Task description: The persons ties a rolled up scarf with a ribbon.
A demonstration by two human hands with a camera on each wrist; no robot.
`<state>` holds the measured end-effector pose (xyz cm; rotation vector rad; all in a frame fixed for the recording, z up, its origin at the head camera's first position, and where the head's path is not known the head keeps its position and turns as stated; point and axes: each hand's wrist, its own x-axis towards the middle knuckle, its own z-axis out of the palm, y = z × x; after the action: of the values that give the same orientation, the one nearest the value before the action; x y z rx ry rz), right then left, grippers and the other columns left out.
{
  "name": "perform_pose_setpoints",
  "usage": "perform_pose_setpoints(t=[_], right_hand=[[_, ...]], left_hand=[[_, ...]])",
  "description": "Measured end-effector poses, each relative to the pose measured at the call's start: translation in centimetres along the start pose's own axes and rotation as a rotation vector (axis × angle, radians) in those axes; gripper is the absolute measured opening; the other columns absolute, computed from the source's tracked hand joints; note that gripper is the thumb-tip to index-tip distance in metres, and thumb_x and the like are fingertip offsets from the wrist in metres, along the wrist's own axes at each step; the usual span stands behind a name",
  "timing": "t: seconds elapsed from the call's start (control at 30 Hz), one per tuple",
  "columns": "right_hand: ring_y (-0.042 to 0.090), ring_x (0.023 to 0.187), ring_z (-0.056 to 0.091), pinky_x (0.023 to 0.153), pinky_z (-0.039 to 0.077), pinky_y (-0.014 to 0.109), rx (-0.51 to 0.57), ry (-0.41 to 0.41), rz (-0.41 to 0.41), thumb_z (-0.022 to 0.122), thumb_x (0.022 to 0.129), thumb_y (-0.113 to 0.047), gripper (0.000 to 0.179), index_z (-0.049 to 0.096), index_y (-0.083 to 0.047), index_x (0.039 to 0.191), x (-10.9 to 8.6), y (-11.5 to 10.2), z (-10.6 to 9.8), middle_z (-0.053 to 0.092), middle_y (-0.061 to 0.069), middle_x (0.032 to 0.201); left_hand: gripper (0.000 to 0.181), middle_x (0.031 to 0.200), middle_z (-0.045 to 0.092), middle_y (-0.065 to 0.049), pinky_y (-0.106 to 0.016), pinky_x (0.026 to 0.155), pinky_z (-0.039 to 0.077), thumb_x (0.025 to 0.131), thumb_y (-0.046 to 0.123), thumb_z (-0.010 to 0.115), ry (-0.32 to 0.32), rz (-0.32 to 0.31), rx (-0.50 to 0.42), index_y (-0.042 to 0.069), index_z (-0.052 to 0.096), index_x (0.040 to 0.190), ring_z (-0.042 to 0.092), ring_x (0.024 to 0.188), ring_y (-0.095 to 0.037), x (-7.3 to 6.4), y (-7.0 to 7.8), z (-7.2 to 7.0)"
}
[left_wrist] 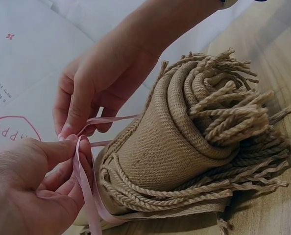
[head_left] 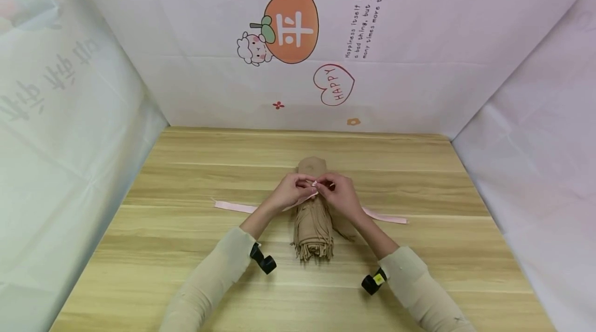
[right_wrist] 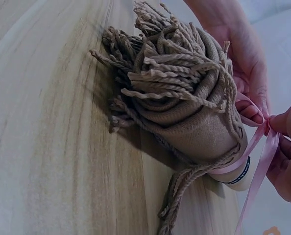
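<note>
A rolled brown scarf (head_left: 313, 226) with twisted fringe lies lengthwise on the wooden table, its fringed end toward me. Around its middle passes a pink ribbon (right_wrist: 233, 165), whose two tails spread left and right across the tabletop in the head view. Above the roll, my left hand (head_left: 291, 191) pinches the ribbon between thumb and fingers. My right hand (head_left: 341, 195) pinches it too, the fingertips of both hands meeting where the strands cross. In the left wrist view, ribbon loops (left_wrist: 89, 181) hang from the pinched spot. Fingers hide the crossing itself.
The wooden table (head_left: 186, 254) extends on every side of the roll. A white printed cloth (head_left: 209, 89) stands behind it, and plain-looking white sheets close off the left and right sides. Black wrist-camera mounts (head_left: 263, 259) hang at both sleeves.
</note>
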<state>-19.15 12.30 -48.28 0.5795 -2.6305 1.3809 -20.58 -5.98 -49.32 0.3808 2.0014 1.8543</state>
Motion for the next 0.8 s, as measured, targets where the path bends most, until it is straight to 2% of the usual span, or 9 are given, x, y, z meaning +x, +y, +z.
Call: perform_pose_setpoints(t=[0.13, 0.27, 0.37, 0.47, 0.6, 0.67, 0.8], right_hand=[[0.018, 0.076, 0.066, 0.069, 0.056, 0.025, 0.031, 0.002, 0.035, 0.069, 0.092, -0.006, 0.005, 0.071, -0.004, 0.097, -0.1, 0.0, 0.0, 0.072, 0.009, 0.087], [0.015, 0.080, 0.066, 0.071, 0.054, 0.023, 0.098, -0.011, 0.082, 0.064, 0.096, -0.004, 0.007, 0.068, -0.004, 0.101, -0.3, 0.3, -0.4, 0.072, 0.012, 0.090], [0.010, 0.077, 0.065, 0.068, 0.052, 0.019, 0.163, -0.041, 0.118, 0.060, 0.097, -0.001, 0.010, 0.068, -0.001, 0.102, -0.5, 0.8, -0.8, 0.072, 0.016, 0.093], [0.011, 0.077, 0.065, 0.065, 0.052, 0.017, 0.209, -0.093, 0.135, 0.061, 0.095, 0.001, 0.011, 0.069, 0.002, 0.103, -0.6, 1.2, -0.9, 0.072, 0.020, 0.095], [0.023, 0.088, 0.067, 0.071, 0.054, 0.017, 0.232, -0.145, 0.112, 0.063, 0.091, 0.005, 0.019, 0.068, 0.005, 0.110, -0.7, 1.5, -0.7, 0.070, 0.023, 0.100], [0.027, 0.089, 0.066, 0.072, 0.053, 0.018, 0.228, -0.144, 0.098, 0.064, 0.089, 0.007, 0.022, 0.068, 0.004, 0.111, -0.8, 1.5, -0.6, 0.069, 0.022, 0.100], [0.020, 0.082, 0.065, 0.069, 0.052, 0.019, 0.181, -0.118, 0.071, 0.068, 0.087, 0.006, 0.021, 0.071, 0.001, 0.107, -0.6, 1.5, -0.4, 0.072, 0.018, 0.096]], left_hand=[[0.023, 0.095, 0.073, -0.016, -0.020, 0.075, 0.057, 0.094, 0.000, 0.064, 0.013, -0.016, -0.013, -0.006, 0.066, 0.116, 0.070, 0.078, -0.011, 0.1, -0.2, 0.1], [0.017, 0.094, 0.074, -0.018, -0.020, 0.072, 0.055, 0.093, 0.003, 0.067, 0.035, -0.005, 0.028, -0.005, 0.067, 0.109, 0.069, 0.078, -0.010, 0.2, -0.3, 0.1], [0.017, 0.093, 0.074, -0.017, -0.020, 0.069, 0.053, 0.093, 0.004, 0.068, 0.061, 0.012, 0.072, -0.005, 0.067, 0.107, 0.068, 0.077, -0.007, 0.3, -0.4, 0.1], [0.016, 0.092, 0.073, -0.015, -0.021, 0.067, 0.052, 0.094, 0.003, 0.066, 0.074, 0.009, 0.058, -0.006, 0.066, 0.107, 0.066, 0.077, -0.006, 0.4, -0.5, 0.1], [0.015, 0.093, 0.072, -0.012, -0.021, 0.067, 0.052, 0.095, 0.002, 0.063, 0.078, 0.012, 0.031, -0.006, 0.064, 0.107, 0.065, 0.077, -0.006, 0.4, -0.7, 0.1], [0.014, 0.094, 0.071, -0.012, -0.020, 0.069, 0.052, 0.095, 0.001, 0.062, 0.083, 0.020, 0.033, -0.006, 0.064, 0.107, 0.065, 0.079, -0.006, 0.4, -0.7, 0.1], [0.014, 0.099, 0.072, -0.017, -0.020, 0.070, 0.052, 0.095, -0.001, 0.060, 0.087, 0.036, 0.046, -0.006, 0.064, 0.108, 0.065, 0.081, -0.006, 0.3, -0.7, -0.1]])
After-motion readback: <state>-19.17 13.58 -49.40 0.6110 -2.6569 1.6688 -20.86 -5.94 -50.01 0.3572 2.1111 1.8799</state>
